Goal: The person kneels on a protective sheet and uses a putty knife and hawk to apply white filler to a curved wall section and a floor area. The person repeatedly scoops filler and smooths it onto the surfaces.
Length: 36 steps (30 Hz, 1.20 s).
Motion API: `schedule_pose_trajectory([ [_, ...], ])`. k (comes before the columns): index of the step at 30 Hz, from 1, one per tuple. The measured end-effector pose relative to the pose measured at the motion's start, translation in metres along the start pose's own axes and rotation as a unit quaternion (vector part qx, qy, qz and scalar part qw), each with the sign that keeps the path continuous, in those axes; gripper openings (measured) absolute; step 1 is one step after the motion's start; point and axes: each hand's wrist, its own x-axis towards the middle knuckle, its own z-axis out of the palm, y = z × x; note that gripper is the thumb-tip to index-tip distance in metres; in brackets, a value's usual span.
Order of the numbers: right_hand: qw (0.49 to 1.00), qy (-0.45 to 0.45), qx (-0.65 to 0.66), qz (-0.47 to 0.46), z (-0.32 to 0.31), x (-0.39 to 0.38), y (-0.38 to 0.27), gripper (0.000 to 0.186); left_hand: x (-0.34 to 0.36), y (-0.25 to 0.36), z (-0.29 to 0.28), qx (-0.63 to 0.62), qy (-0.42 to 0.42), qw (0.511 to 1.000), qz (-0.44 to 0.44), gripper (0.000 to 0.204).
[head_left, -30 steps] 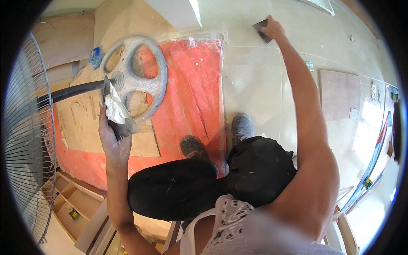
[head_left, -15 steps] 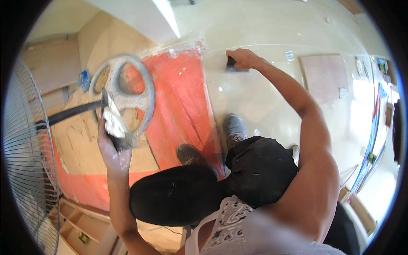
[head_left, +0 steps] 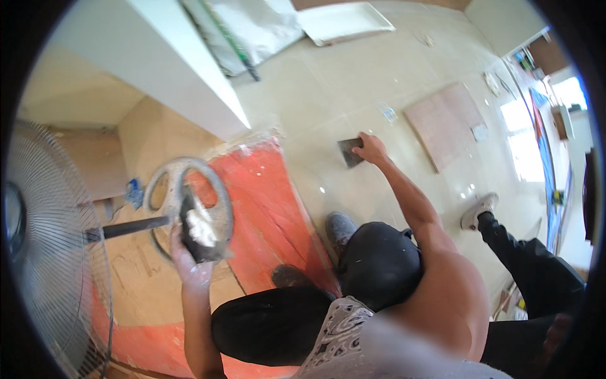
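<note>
My left hand (head_left: 189,258) grips a dark, flat-sided holder, its exact kind unclear, carrying a lump of white putty (head_left: 201,227). It hangs in front of the grey round fan base (head_left: 222,189) and beside the fan's dark pole (head_left: 136,227). Out to the right, my right hand (head_left: 371,149) is closed on a dark putty knife (head_left: 350,152) with a wide flat blade. The knife is over the pale tiled floor; whether it touches the tiles I cannot tell.
A large wire fan cage (head_left: 57,252) stands at my left. Red sheeting (head_left: 259,196) and brown board lie under the fan base. A wooden panel (head_left: 442,120) and a white tray (head_left: 347,24) rest on the tiles. Another person's leg (head_left: 517,252) reaches in at the right.
The view has shifted, bringing the white tray and another person's leg into sight. My right hand has turned, showing the knife's blade more fully. My left hand keeps hold of the putty holder.
</note>
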Motion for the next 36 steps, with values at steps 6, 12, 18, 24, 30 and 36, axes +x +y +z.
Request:
schedule_pose_trajectory([
  [6,0.952,-0.041,0.013,-0.303,0.041,-0.051,-0.089,0.015,0.000,0.015,-0.021,-0.049,-0.112,0.990,-0.064,0.030],
  [12,0.832,-0.036,-0.100,-0.544,0.075,-0.125,-0.198,0.038,-0.016,0.022,0.005,-0.007,-0.100,0.993,-0.066,0.025],
  [18,0.686,-0.086,-0.179,-0.700,0.116,-0.087,-0.176,0.046,-0.043,0.016,0.018,0.017,-0.063,0.997,-0.032,0.031],
  [24,0.792,-0.111,-0.280,-0.531,0.019,-0.068,-0.183,0.042,-0.056,0.015,0.014,0.005,-0.016,0.998,-0.061,0.026],
  [30,0.788,-0.347,-0.080,-0.502,-0.001,-0.101,-0.252,0.027,-0.051,0.019,0.034,0.129,-0.048,0.990,-0.024,0.039],
  [36,0.521,-0.400,-0.370,-0.656,0.078,-0.119,-0.267,0.014,-0.035,0.011,0.034,0.101,-0.034,0.994,-0.010,0.044],
])
